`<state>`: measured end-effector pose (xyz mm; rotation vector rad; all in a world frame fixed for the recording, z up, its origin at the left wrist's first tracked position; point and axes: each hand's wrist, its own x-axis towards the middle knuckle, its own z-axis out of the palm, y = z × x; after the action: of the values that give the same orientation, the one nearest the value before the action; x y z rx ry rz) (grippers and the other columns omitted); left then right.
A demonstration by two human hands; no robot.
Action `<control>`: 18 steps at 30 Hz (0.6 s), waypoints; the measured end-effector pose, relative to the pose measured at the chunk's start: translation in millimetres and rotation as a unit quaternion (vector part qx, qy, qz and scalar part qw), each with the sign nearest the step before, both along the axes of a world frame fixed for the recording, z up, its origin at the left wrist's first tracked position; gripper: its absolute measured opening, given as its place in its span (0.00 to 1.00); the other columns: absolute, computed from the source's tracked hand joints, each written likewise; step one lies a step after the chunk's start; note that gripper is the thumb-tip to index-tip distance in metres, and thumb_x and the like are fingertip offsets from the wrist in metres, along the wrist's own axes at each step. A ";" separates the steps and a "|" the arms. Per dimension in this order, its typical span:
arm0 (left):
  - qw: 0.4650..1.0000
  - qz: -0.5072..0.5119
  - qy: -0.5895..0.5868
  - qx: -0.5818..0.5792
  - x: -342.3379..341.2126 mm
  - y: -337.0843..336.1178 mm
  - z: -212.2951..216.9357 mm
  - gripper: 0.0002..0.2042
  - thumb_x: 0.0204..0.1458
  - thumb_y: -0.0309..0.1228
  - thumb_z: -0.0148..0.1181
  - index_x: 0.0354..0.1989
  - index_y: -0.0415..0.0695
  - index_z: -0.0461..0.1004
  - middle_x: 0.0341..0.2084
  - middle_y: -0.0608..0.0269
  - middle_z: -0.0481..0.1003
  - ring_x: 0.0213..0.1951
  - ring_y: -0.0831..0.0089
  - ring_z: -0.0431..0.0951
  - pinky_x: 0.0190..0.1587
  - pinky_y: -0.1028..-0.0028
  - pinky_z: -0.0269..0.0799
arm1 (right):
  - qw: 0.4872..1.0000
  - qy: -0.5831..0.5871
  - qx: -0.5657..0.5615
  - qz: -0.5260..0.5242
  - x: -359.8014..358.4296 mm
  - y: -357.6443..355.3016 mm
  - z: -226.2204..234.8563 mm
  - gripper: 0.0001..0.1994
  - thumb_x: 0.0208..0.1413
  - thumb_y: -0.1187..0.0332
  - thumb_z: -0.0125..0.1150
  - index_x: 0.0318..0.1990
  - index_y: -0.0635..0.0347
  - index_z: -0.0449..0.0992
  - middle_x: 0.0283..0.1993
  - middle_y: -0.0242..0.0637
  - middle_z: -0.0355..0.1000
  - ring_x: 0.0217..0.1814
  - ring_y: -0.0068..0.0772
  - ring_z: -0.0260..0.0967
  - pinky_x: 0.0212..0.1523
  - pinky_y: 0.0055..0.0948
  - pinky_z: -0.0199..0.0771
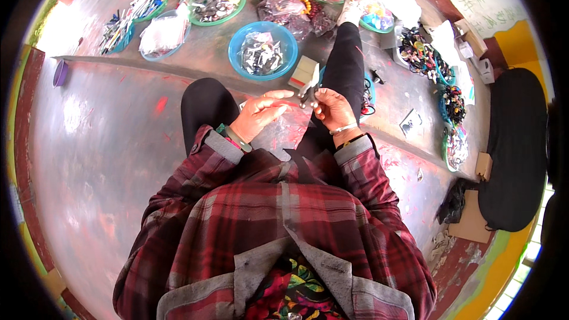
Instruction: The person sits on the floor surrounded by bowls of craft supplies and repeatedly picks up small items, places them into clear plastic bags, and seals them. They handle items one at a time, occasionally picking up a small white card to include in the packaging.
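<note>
A worn grey concrete ledge (207, 47) lies beyond the grip, a blue basin (236, 53) of small packets ahead-left, a yellow-and-maroon wall (515, 44) far right. The right hand (333, 110) pinches a small grey-and-dark piece (308, 95); just left, the left hand (258, 116) hovers, thumb and fingers parted.

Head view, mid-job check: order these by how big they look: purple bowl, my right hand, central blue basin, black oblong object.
Largest to smallest:
1. Black oblong object
2. Central blue basin
3. Right hand
4. Purple bowl
</note>
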<state>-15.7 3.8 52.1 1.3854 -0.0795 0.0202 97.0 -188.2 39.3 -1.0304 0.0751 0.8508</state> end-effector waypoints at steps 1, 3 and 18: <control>1.000 0.003 -0.001 0.016 -1.0 1.8 -5.1 0.09 0.51 0.26 0.49 0.39 0.38 0.73 0.48 0.60 0.67 0.36 0.81 0.69 0.34 0.82 0.63 | 0.999 -0.028 -0.024 0.000 -3.8 4.0 -10.8 0.03 0.49 0.71 0.56 0.27 0.59 0.70 0.18 0.31 0.68 0.15 0.19 0.62 0.14 0.16 0.58; 0.999 -0.004 0.017 0.034 -2.7 2.7 -6.6 0.11 0.52 0.27 0.49 0.41 0.38 0.72 0.48 0.60 0.67 0.32 0.83 0.68 0.33 0.82 0.63 | 0.993 -0.087 -0.079 -0.006 -16.4 11.7 -12.0 0.02 0.49 0.72 0.56 0.28 0.60 0.71 0.19 0.31 0.69 0.16 0.17 0.62 0.16 0.15 0.58; 0.977 -0.041 0.016 0.207 -0.6 -3.4 -30.9 0.10 0.51 0.29 0.51 0.39 0.40 0.72 0.32 0.62 0.71 0.34 0.73 0.71 0.38 0.77 0.66 | 0.947 -0.302 -0.107 -0.021 -22.2 20.4 -23.4 0.15 0.45 0.76 0.60 0.42 0.62 0.68 0.31 0.27 0.66 0.29 0.14 0.61 0.31 0.14 0.63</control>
<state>-16.2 0.4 21.1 1.7967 -0.1190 -0.0937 74.8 -167.8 15.8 -1.4531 -0.3368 0.4638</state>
